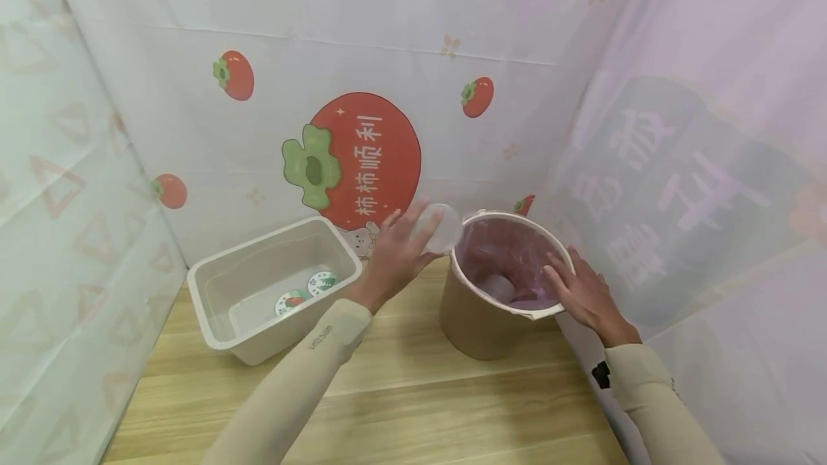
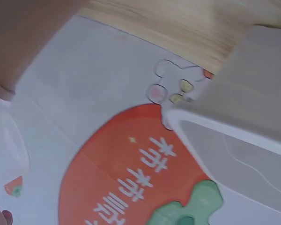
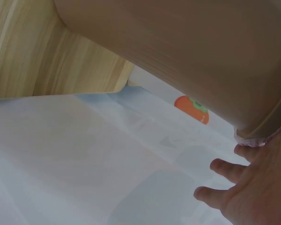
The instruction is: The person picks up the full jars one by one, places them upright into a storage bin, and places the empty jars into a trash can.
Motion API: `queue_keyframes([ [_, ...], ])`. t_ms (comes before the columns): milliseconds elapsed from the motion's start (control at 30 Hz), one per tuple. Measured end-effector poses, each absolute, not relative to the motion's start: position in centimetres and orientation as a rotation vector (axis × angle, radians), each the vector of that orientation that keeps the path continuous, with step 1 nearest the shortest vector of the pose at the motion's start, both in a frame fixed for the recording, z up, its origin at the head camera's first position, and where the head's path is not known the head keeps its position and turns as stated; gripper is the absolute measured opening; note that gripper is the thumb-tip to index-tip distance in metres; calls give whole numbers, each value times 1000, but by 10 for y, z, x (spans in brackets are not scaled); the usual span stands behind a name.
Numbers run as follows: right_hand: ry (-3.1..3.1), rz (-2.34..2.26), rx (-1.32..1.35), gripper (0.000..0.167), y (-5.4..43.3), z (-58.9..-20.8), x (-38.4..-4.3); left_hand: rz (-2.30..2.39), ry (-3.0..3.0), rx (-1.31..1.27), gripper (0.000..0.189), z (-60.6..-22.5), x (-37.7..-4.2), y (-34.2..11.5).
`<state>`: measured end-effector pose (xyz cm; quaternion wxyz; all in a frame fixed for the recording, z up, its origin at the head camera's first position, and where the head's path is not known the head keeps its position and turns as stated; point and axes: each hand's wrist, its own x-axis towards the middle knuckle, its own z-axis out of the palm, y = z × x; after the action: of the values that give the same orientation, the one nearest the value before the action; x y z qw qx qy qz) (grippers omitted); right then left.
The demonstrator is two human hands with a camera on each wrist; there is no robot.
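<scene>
My left hand (image 1: pixel 399 253) holds a clear round plastic cup (image 1: pixel 442 228) beside the left rim of the brown trash bin (image 1: pixel 474 325). A part of the cup (image 2: pixel 7 150) also shows at the left edge of the left wrist view. The right hand (image 1: pixel 584 289) rests at the bin's right rim, with some fingers over the opening. From the right wrist view, several fingers (image 3: pixel 227 169) extend outside, just past the rim. Inside the bin, lined with a pinkish bag (image 1: pixel 478 235), lies a pale round object (image 1: pixel 497 288).
A beige rectangular tub (image 1: pixel 209 311) stands to the left on the wooden table (image 1: pixel 388 407). Two round printed pieces (image 1: pixel 291 301) lie in it, white with green and red. Printed cloth walls (image 1: pixel 278 13) enclose the table at the back and sides.
</scene>
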<state>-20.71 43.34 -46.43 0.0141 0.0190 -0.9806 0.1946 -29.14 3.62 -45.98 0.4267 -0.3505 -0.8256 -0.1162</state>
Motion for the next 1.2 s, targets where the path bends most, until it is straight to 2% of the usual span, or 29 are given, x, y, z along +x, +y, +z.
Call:
queue_keyframes([
  [400,-3059,593,74,72,432,-466,-207,-268,-1993,-1059,74,-455,-276,93],
  [567,-3059,589,75,72,431,-466,-207,-240,-2047,-1129,88,-452,-274,107],
  [700,-3069,586,64,72,430,-466,-207,-248,-2110,-1202,94,-454,-272,105],
  [1067,-3077,602,52,72,432,-464,-205,-279,-2209,-1230,69,-477,-276,78],
  [1200,-3085,621,37,73,432,-463,-206,-327,-2245,-1206,66,-489,-280,58],
])
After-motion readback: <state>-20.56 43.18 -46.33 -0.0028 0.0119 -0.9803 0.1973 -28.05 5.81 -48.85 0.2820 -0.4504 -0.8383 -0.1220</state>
